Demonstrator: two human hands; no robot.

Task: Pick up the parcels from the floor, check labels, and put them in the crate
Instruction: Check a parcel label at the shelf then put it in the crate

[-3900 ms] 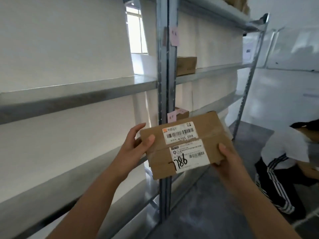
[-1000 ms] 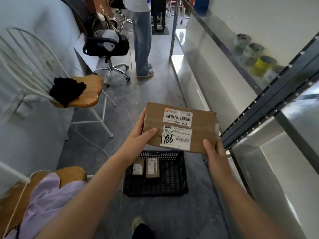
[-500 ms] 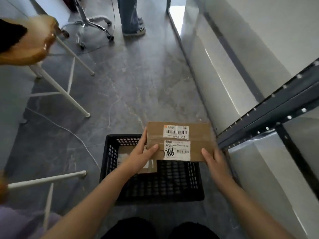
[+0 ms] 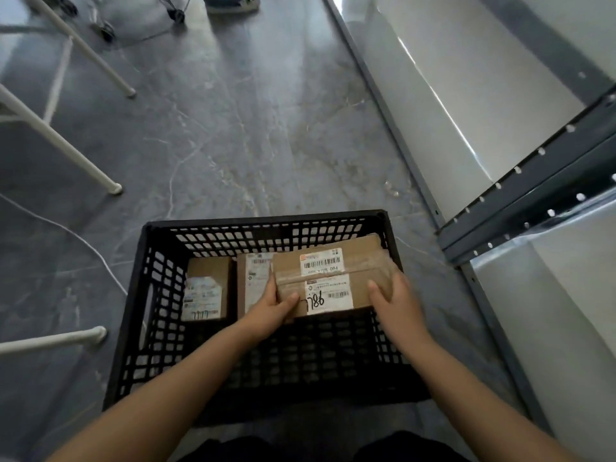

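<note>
Black and slotted, the plastic crate (image 4: 156, 288) sits on the grey floor (image 4: 233, 135). At its left a small labelled parcel (image 4: 206, 288) lies flat, with a second parcel (image 4: 254, 281) just beside it. Next comes the left hand (image 4: 271, 310), thumb pressed on top and fingers wrapped round the near left corner of the held parcel (image 4: 333, 278). This is a taped brown cardboard box inside the crate's right half, partly over the second one. The right hand (image 4: 398, 303) takes the near right corner, its grip likewise closed on the box. I judge it light and stiff, since two corner holds carry it nearly level. The glossy tape looks slippery, so the bare card edges give better purchase. Whether it touches the crate's bottom, I cannot tell.
</note>
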